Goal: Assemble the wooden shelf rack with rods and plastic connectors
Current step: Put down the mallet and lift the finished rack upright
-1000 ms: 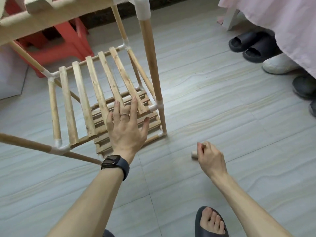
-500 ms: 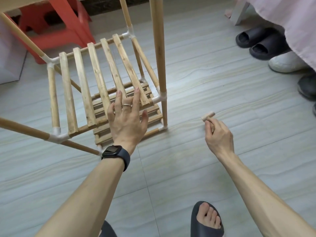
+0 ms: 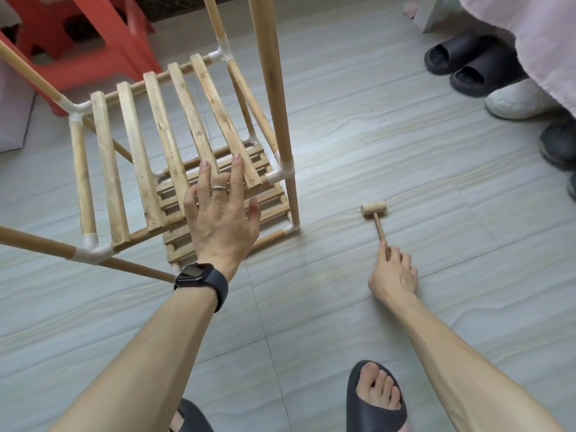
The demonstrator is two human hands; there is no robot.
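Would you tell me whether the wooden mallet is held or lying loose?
Held: the right hand grips the mallet by its handle end.

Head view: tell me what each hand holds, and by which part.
The right hand grips the small wooden mallet by the bottom end of its handle. The left hand holds nothing; its fingers are spread open over the slats of the rack.

No readable text, brand, label or number anywhere. The watch (image 3: 194,272) on the left wrist has a dark screen with nothing legible on it. The wooden rack (image 3: 107,157), mallet (image 3: 373,209), red stool (image 3: 103,73) far left and black slippers (image 3: 452,54) far right show plain surfaces with no legible print.
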